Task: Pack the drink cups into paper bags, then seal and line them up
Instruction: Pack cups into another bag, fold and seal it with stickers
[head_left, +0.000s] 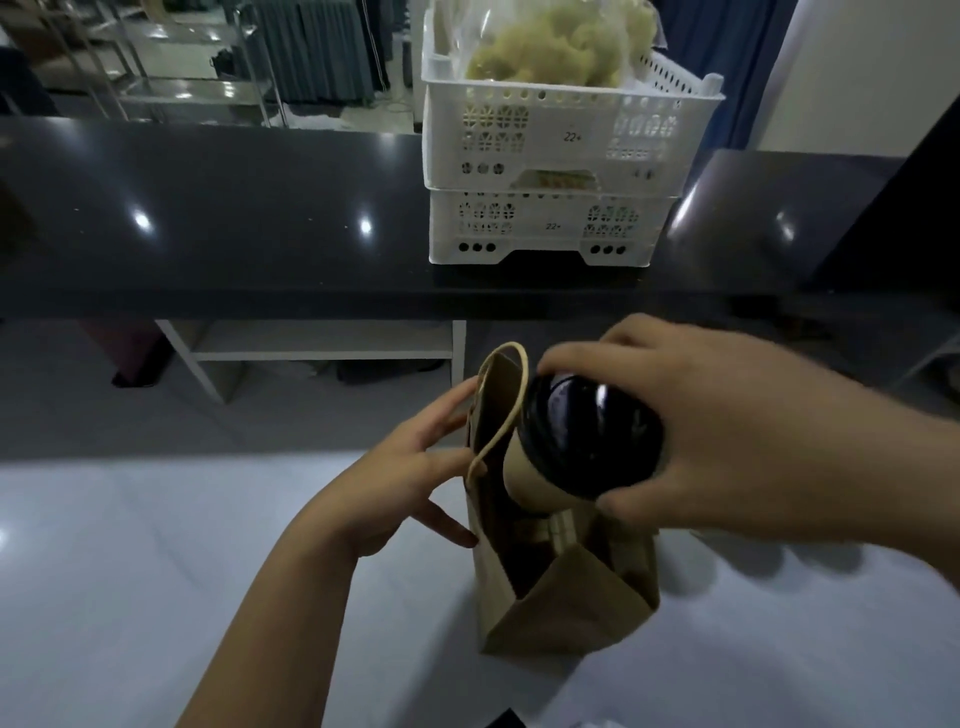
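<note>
A brown paper bag (566, 608) with a cord handle stands open on the white table (156, 571). My right hand (727, 436) grips a tan drink cup (530, 480) by its black lid (592, 436), tilted, with its base inside the bag's mouth. My left hand (400, 478) holds the bag's left wall, thumb at the top edge and fingers spread against the side. The bag's inside below the cup is dark and hidden.
Two stacked white perforated crates (561, 156) stand on a black counter (208, 208) behind the table; the top one holds a clear bag of yellowish stuff. A white shelf frame sits under the counter. A dark object peeks in at the bottom edge.
</note>
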